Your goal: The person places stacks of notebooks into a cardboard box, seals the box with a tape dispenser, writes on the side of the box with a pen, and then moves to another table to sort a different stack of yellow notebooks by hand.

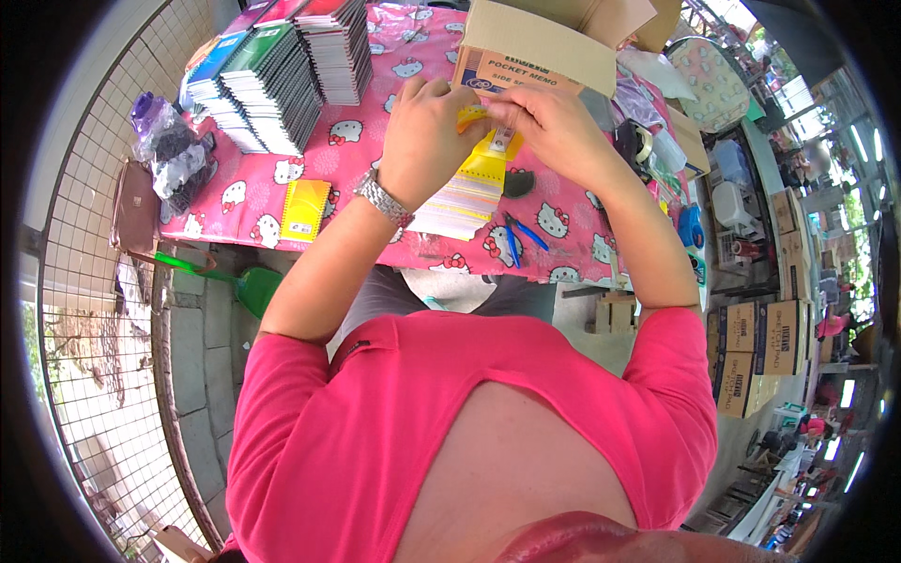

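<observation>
Beyond the near edge of the cloth-covered table, a stack of small yellow spiral notebooks (460,202) leans away from me. At its far end my left hand (430,124), with a metal watch at the wrist, is closed round a yellow notebook (472,116), mostly hidden by the fingers. My right hand (552,129) meets it from the other side, thumb and fingers pinched at the same notebook's edge. A single yellow notebook (306,208) lies flat to the left. Blue-handled pliers (522,239) rest right of the stack, close to the table edge.
Tall stacks of spiral notebooks (272,89) stand at the back left, beside a bundle of plastic bags (174,155). An open cardboard box (535,61) stands behind my hands. Tape rolls (636,143) sit at the right. A wire mesh wall (103,281) runs along the left.
</observation>
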`<move>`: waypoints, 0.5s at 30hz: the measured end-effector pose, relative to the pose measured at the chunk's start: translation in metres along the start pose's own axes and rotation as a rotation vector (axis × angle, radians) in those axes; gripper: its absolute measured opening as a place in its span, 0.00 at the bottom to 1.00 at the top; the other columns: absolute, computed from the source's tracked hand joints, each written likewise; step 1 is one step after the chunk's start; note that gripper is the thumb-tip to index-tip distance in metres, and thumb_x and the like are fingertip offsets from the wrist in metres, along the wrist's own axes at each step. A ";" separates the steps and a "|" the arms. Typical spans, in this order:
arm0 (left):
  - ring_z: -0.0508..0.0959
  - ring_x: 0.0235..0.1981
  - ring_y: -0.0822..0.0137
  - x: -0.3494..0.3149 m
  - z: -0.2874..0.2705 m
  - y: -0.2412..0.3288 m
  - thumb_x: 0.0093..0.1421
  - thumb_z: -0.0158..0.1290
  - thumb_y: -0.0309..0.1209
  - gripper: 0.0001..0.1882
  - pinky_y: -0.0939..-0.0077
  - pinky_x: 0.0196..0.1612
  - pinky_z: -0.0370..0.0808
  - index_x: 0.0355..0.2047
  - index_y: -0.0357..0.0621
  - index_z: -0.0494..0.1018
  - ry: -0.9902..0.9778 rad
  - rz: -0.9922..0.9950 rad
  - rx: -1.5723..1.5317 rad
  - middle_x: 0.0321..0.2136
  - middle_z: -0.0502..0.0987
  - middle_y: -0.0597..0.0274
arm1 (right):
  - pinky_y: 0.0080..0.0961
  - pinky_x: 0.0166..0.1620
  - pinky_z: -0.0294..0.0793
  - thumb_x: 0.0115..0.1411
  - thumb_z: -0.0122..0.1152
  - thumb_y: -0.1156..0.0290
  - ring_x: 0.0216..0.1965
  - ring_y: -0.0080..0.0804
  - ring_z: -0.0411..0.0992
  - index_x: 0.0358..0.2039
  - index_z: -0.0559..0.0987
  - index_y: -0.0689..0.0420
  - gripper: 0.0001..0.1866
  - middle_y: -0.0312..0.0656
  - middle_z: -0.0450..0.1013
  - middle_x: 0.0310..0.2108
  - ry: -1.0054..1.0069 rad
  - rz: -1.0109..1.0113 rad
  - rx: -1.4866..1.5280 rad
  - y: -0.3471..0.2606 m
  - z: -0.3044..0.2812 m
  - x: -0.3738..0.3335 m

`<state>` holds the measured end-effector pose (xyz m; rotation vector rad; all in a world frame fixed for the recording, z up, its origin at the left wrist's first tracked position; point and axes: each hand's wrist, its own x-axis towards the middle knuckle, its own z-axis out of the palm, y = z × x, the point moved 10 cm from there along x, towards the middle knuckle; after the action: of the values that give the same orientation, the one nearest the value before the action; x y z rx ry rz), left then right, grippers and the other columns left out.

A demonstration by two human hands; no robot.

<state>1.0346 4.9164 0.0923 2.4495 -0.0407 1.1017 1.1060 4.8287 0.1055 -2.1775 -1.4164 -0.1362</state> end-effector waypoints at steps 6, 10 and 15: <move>0.71 0.36 0.53 0.001 0.005 -0.002 0.49 0.62 0.35 0.14 0.62 0.42 0.70 0.35 0.42 0.77 -0.012 -0.009 0.024 0.29 0.74 0.55 | 0.34 0.36 0.73 0.56 0.61 0.71 0.32 0.42 0.75 0.33 0.75 0.62 0.08 0.46 0.76 0.29 0.015 0.035 0.069 0.009 0.002 -0.002; 0.71 0.36 0.53 0.001 0.006 -0.001 0.49 0.61 0.35 0.14 0.62 0.41 0.71 0.35 0.42 0.77 0.001 -0.009 0.024 0.29 0.74 0.55 | 0.30 0.35 0.73 0.55 0.60 0.74 0.30 0.37 0.76 0.36 0.76 0.62 0.08 0.45 0.76 0.30 0.023 0.047 0.143 0.014 0.005 -0.005; 0.72 0.35 0.53 0.006 0.009 -0.001 0.49 0.61 0.35 0.14 0.62 0.40 0.71 0.35 0.43 0.77 -0.020 -0.016 0.035 0.28 0.74 0.56 | 0.27 0.36 0.73 0.55 0.59 0.76 0.32 0.31 0.75 0.39 0.78 0.61 0.10 0.43 0.77 0.32 0.089 0.095 0.239 0.025 0.001 -0.008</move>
<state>1.0447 4.9143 0.0913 2.4876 -0.0080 1.0802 1.1239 4.8149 0.0923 -2.0110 -1.2119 -0.0270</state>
